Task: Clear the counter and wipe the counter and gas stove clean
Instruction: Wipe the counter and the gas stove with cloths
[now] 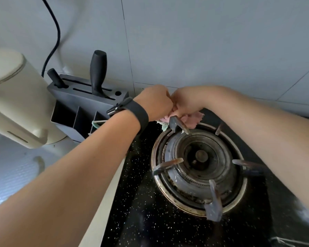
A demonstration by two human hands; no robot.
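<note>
Up at 12 o'clock from the burner (200,163), both hands meet against the wall: the left hand (153,102) is curled into a fist and the right hand (184,104) is bunched beside it, and both appear to grip the cloth (193,118), though the fingers themselves are hidden. The cloth hangs onto the back edge of the gas stove (141,202), touching the rear prong (178,124) of the pan support.

The likely trouble is snagging. The cloth is soft, pink with a green edge and looks nubbly, while the prongs are rough, rusted metal wedges, so a hard pull could catch the weave or jolt the support ring loose. Grime around the burner ring looks crusted, and a wet wipe may smear it across the glossy black speckled glass. The knife block (82,104), a dark, square box at 10 o'clock with smooth black handles upright, sits near the left elbow's path. The rounded cream kettle (11,104) stands beyond it on the pale surface (16,166).
</note>
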